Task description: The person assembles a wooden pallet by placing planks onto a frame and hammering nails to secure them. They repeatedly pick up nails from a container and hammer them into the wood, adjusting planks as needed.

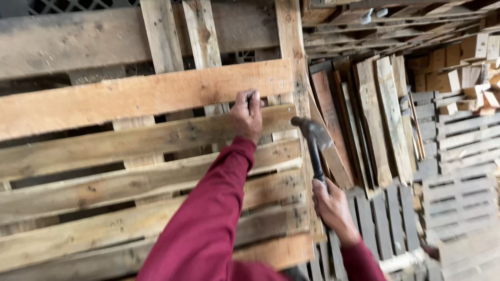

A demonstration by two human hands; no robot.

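Note:
A wooden pallet (130, 99) of worn horizontal slats leans in front of me. My left hand (247, 114), in a dark red sleeve, is pinched shut on what looks like a small dark nail held against the gap between the top two slats. My right hand (333, 208) grips the handle of a dark hammer (312, 140), whose head hangs just right of the pallet's side edge, level with my left hand.
Loose boards (375, 119) stand on edge to the right of the pallet. Grey pallets (458, 171) lie stacked at the far right, with cut wooden blocks (453, 67) piled behind them. More timber frames (364, 26) sit at the top.

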